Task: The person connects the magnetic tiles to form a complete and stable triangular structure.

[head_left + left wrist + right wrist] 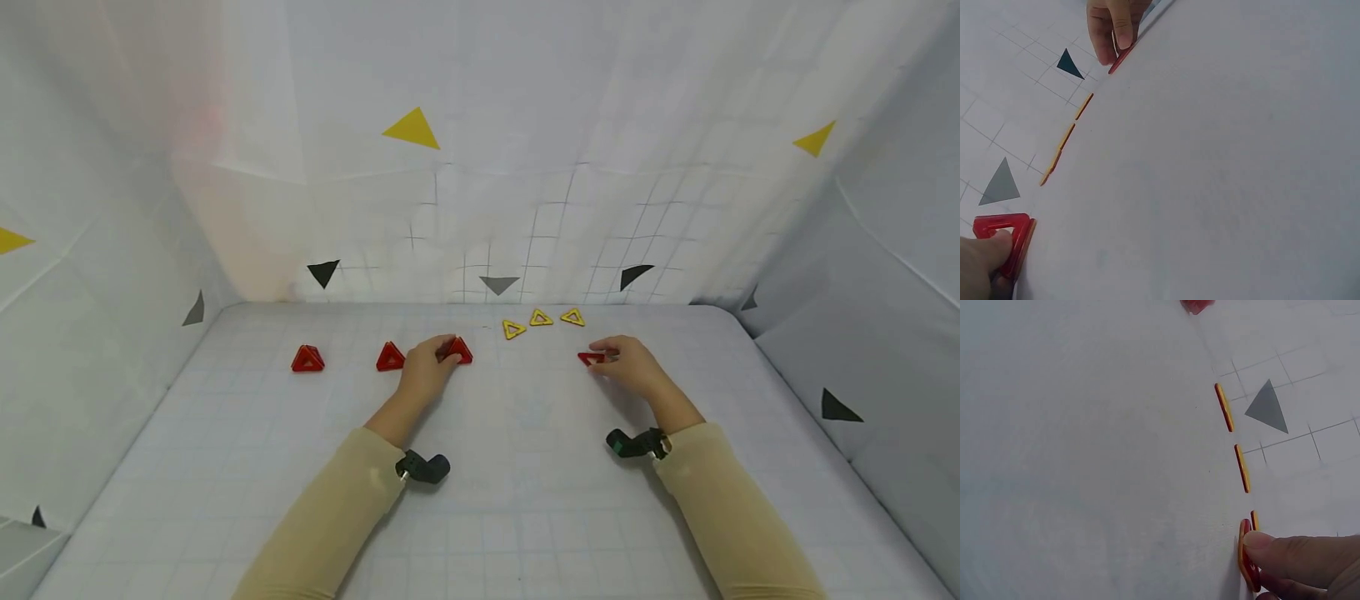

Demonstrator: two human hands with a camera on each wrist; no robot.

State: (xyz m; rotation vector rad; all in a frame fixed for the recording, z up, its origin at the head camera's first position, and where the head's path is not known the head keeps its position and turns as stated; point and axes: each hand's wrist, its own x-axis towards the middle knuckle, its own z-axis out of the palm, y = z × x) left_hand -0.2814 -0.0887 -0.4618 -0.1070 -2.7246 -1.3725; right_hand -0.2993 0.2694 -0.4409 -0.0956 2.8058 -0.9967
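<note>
My left hand [425,367] holds a red triangular frame piece [462,352] on the table, pinched at its left side. In the left wrist view it shows as red triangle frames [1016,222] leaning together, the thumb on one face. My right hand [630,365] pinches a single red triangle frame [587,358] between thumb and fingers. The right wrist view shows that triangle [1242,557] nearly edge-on, low over or touching the table; I cannot tell which. Left of my left hand sits a red triangular piece [389,357], and farther left a red pyramid [307,359].
Three yellow triangle frames lie near the table's back edge: a left one [513,330], a middle one [541,318] and a right one [573,317]. White sheeting [525,167] with yellow, black and grey triangle marks rises behind the table [517,467] and along both sides.
</note>
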